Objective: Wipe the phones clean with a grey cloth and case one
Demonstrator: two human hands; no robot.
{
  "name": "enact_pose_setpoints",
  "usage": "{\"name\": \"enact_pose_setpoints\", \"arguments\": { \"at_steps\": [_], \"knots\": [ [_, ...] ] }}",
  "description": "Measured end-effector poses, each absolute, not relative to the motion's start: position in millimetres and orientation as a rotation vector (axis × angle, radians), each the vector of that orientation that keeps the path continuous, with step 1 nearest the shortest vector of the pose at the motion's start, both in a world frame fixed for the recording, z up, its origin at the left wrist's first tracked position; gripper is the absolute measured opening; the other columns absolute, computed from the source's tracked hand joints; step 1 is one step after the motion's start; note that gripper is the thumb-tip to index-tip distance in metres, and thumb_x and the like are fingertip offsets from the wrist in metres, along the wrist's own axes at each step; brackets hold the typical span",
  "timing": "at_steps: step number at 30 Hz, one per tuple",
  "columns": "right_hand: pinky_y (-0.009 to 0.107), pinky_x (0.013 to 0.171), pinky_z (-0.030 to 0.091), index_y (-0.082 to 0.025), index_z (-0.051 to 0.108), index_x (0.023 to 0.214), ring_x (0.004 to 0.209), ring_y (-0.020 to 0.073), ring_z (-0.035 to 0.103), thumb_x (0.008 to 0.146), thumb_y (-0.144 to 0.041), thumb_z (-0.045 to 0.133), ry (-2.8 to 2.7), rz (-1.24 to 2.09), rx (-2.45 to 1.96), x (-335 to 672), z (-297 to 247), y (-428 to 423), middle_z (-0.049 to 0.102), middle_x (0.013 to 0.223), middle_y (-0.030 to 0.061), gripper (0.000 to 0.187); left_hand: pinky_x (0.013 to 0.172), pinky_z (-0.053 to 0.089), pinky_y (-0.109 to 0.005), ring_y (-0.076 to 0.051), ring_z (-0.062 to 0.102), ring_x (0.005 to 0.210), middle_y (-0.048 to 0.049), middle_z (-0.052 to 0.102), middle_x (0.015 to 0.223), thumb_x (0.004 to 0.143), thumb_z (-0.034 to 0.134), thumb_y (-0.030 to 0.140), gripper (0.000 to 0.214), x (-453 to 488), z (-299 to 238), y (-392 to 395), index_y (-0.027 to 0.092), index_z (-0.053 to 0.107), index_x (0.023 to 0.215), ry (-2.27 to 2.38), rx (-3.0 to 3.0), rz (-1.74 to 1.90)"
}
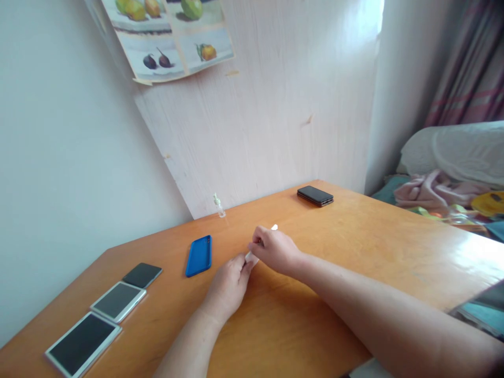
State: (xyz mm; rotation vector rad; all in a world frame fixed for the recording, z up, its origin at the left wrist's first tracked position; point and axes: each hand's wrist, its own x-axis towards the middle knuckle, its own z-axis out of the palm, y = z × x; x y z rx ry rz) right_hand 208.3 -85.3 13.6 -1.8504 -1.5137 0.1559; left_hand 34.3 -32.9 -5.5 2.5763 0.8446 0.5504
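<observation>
My left hand (229,286) is closed at the lower end of a slim white object (252,258) above the wooden table. My right hand (276,251) is bent over the same object from the other side, its fingers curled on it. Only short white parts show, between the hands and past the right knuckles, so its kind cannot be made out. Left of my hands lies a blue phone case (199,255), with its hollow side up. Behind them a small clear pump bottle (219,206) stands upright near the wall.
Two white-framed tablets (82,344) and a dark phone-like device (142,275) lie in a row at the left. Stacked dark phones (315,195) lie at the back right of the table (394,252). A wall panel with fruit pictures (173,37) rises behind.
</observation>
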Motion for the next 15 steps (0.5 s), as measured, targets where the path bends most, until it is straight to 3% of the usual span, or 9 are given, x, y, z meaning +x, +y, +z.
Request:
{"name": "enact_pose_setpoints", "arguments": {
  "at_steps": [8, 15],
  "knots": [
    [0.025, 0.056, 0.027, -0.022, 0.057, 0.081, 0.068, 0.0148, 0.052, 0.086, -0.039, 0.054, -1.201, 0.087, -2.075, 245.3, 19.4, -77.1, 0.064, 0.076, 0.0016, 0.017, 0.058, 0.029, -0.026, -0.017, 0.054, 0.066, -0.0011, 0.058, 0.072, 0.097, 0.038, 0.037, 0.029, 34.9, -4.1, -32.5, 0.022, 0.043, 0.073, 0.899, 2.631, 0.532],
    [0.024, 0.055, 0.025, -0.024, 0.057, 0.084, 0.063, 0.0119, 0.05, 0.086, -0.041, 0.056, -1.565, 0.185, -1.811, 195.4, 15.5, -91.6, 0.064, 0.072, -0.0025, 0.017, 0.064, 0.035, -0.026, -0.019, 0.06, 0.079, -0.0047, 0.066, 0.087, 0.098, 0.037, 0.034, 0.022, 33.8, -5.8, -32.5, 0.022, 0.053, 0.089, 0.795, 2.553, 0.567]
  ]
}}
